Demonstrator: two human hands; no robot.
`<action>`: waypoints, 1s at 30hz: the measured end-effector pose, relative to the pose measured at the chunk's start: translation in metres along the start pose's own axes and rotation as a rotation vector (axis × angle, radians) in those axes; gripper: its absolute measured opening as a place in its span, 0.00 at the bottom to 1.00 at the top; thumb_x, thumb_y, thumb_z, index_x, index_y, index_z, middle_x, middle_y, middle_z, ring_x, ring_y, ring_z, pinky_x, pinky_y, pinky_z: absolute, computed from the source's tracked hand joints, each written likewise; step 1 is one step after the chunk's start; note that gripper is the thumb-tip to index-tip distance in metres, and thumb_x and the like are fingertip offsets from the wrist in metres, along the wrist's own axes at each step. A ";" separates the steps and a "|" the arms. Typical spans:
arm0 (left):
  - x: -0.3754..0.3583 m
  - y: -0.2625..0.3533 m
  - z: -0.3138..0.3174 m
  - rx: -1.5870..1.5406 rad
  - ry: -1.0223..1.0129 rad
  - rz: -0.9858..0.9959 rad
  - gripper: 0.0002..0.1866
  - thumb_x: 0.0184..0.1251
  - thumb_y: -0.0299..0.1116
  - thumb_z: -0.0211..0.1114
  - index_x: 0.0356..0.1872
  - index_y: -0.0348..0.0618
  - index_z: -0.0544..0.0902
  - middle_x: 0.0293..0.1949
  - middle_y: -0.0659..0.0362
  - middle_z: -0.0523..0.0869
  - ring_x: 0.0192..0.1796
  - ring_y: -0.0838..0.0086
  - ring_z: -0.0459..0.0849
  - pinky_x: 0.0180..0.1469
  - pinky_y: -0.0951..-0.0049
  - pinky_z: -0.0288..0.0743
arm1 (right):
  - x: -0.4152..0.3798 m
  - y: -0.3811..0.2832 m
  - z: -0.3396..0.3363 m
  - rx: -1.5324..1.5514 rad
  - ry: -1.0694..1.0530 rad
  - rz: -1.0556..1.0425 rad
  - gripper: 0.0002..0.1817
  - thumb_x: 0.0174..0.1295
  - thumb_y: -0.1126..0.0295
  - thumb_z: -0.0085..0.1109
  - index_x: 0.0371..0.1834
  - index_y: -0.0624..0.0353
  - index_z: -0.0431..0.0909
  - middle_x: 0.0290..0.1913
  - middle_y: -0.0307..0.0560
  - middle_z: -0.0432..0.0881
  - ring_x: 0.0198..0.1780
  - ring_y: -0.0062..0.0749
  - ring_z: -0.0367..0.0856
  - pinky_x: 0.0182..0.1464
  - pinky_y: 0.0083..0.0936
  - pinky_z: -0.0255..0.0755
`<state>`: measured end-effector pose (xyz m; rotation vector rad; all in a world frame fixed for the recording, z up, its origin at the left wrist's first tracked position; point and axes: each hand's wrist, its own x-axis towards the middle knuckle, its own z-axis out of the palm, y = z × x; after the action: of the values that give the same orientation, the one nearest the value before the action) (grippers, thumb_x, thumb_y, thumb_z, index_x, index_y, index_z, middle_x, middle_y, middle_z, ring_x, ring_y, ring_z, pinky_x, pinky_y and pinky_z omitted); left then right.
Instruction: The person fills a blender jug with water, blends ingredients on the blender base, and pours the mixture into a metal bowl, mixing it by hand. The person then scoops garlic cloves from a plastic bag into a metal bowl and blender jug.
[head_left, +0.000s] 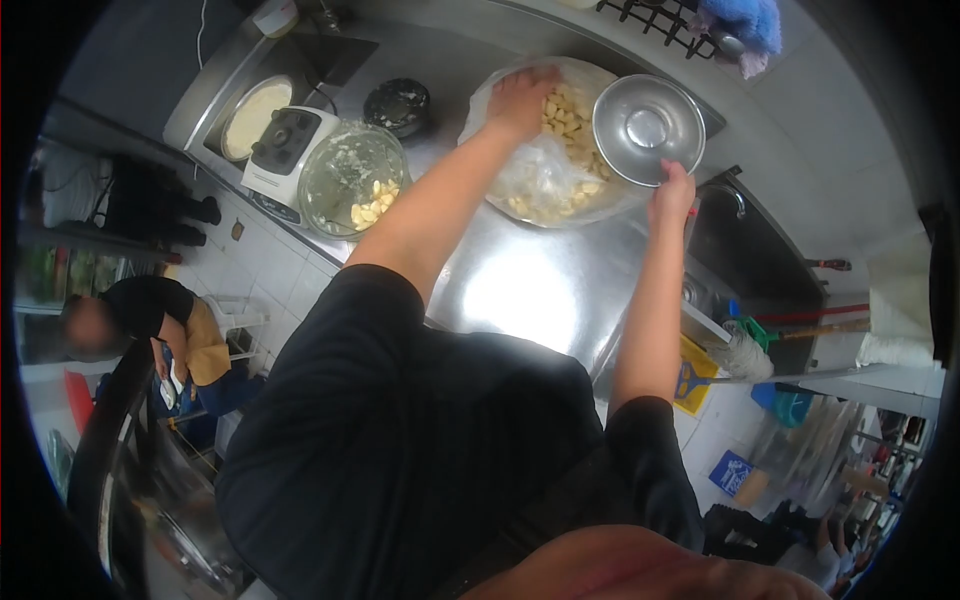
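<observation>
A shiny metal bowl [630,105] is in my right hand [672,190], gripped by its near rim. Only bare metal shows inside it. It overlaps the right edge of a large round container lined with a clear plastic bag [545,165]. Pale yellow chunks [568,118] fill the bag. My left hand [522,100] lies over the far left part of the bag, its fingers stretched out and slightly blurred. Left of that arm stands a clear blender jar [340,170] with pale pieces [374,207] and mash on its walls, beside a white blender base [288,150].
A black bowl-shaped thing [398,106] with pale residue sits behind the jar. A round container of pale mash [258,120] is at the left end of the steel counter [510,275]. A sink tap [735,195] rises at right. Another person [155,315] sits at far left.
</observation>
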<state>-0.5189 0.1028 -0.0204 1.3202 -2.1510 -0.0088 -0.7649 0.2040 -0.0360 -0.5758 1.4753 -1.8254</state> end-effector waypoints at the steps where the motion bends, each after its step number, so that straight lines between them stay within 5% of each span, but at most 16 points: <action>1: -0.006 -0.005 0.007 0.064 0.012 -0.013 0.36 0.53 0.20 0.62 0.67 0.54 0.69 0.64 0.47 0.73 0.65 0.52 0.72 0.67 0.62 0.66 | -0.013 -0.012 0.000 -0.046 -0.044 -0.088 0.21 0.53 0.75 0.53 0.51 0.71 0.74 0.47 0.51 0.80 0.47 0.36 0.77 0.52 0.27 0.70; 5: 0.005 -0.016 -0.006 -0.069 -0.051 -0.095 0.33 0.55 0.19 0.58 0.66 0.52 0.70 0.65 0.45 0.71 0.65 0.50 0.71 0.64 0.60 0.69 | -0.065 -0.058 0.007 -0.247 -0.184 -0.257 0.26 0.54 0.74 0.50 0.60 0.68 0.71 0.50 0.53 0.80 0.50 0.38 0.78 0.55 0.29 0.69; 7: 0.011 -0.015 -0.021 -0.094 -0.072 -0.137 0.31 0.55 0.19 0.59 0.64 0.51 0.73 0.63 0.46 0.73 0.65 0.51 0.72 0.62 0.60 0.71 | -0.082 -0.071 0.013 -0.602 -0.176 -0.379 0.27 0.56 0.74 0.48 0.63 0.66 0.68 0.53 0.55 0.79 0.55 0.39 0.78 0.58 0.31 0.68; 11: 0.002 -0.004 -0.042 -0.215 -0.078 -0.300 0.23 0.54 0.20 0.59 0.53 0.46 0.81 0.55 0.49 0.80 0.62 0.53 0.74 0.59 0.59 0.73 | -0.090 -0.077 0.015 -0.670 -0.177 -0.498 0.27 0.57 0.76 0.46 0.63 0.65 0.67 0.55 0.57 0.78 0.57 0.40 0.77 0.60 0.31 0.67; 15: -0.015 0.017 -0.044 -0.074 0.129 -0.219 0.20 0.54 0.22 0.61 0.50 0.44 0.82 0.50 0.48 0.82 0.60 0.55 0.77 0.59 0.60 0.73 | -0.096 -0.081 -0.006 -0.370 -0.098 -0.502 0.28 0.55 0.79 0.46 0.63 0.66 0.67 0.54 0.55 0.78 0.55 0.38 0.78 0.59 0.29 0.68; 18: -0.014 0.042 -0.039 -0.266 0.054 -0.143 0.17 0.54 0.26 0.63 0.48 0.41 0.83 0.47 0.46 0.84 0.55 0.53 0.80 0.57 0.60 0.74 | -0.095 -0.073 -0.015 -0.304 -0.049 -0.455 0.28 0.55 0.79 0.46 0.63 0.66 0.66 0.53 0.53 0.78 0.54 0.37 0.78 0.59 0.28 0.68; 20: 0.000 0.042 -0.026 -0.215 -0.452 -0.378 0.14 0.56 0.31 0.64 0.43 0.38 0.83 0.45 0.44 0.84 0.49 0.51 0.82 0.54 0.61 0.75 | -0.092 -0.062 -0.020 -0.292 -0.036 -0.432 0.28 0.55 0.77 0.47 0.62 0.67 0.67 0.53 0.53 0.78 0.54 0.37 0.77 0.60 0.29 0.66; 21: 0.002 0.041 -0.020 -0.219 -0.447 -0.370 0.14 0.56 0.31 0.64 0.43 0.38 0.83 0.45 0.44 0.84 0.49 0.51 0.82 0.54 0.61 0.75 | -0.093 -0.056 -0.022 -0.317 -0.026 -0.413 0.28 0.54 0.75 0.48 0.62 0.67 0.68 0.54 0.53 0.77 0.56 0.37 0.75 0.62 0.29 0.63; 24: 0.007 0.024 0.022 -0.385 -0.321 -0.463 0.10 0.62 0.34 0.63 0.34 0.37 0.82 0.37 0.50 0.84 0.39 0.58 0.83 0.44 0.60 0.77 | -0.097 -0.045 -0.028 -0.290 -0.013 -0.360 0.29 0.53 0.74 0.49 0.62 0.66 0.68 0.55 0.53 0.76 0.57 0.38 0.74 0.64 0.29 0.60; 26: 0.013 0.027 0.045 -1.129 -0.167 -0.753 0.11 0.66 0.38 0.60 0.32 0.40 0.81 0.34 0.53 0.84 0.37 0.66 0.83 0.37 0.67 0.77 | -0.097 -0.042 -0.029 -0.201 -0.037 -0.326 0.29 0.53 0.75 0.49 0.62 0.65 0.69 0.56 0.52 0.76 0.58 0.38 0.73 0.65 0.29 0.58; 30: 0.025 0.068 0.027 -1.543 -0.151 -0.968 0.07 0.58 0.29 0.61 0.33 0.37 0.82 0.32 0.56 0.84 0.34 0.63 0.83 0.39 0.67 0.75 | -0.106 -0.049 -0.035 -0.194 -0.001 -0.284 0.29 0.53 0.76 0.50 0.64 0.64 0.68 0.57 0.51 0.76 0.58 0.37 0.74 0.64 0.29 0.59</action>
<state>-0.5948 0.1086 -0.0090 1.0847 -0.7479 -1.7323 -0.7336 0.3115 0.0115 -0.9216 1.6491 -1.9028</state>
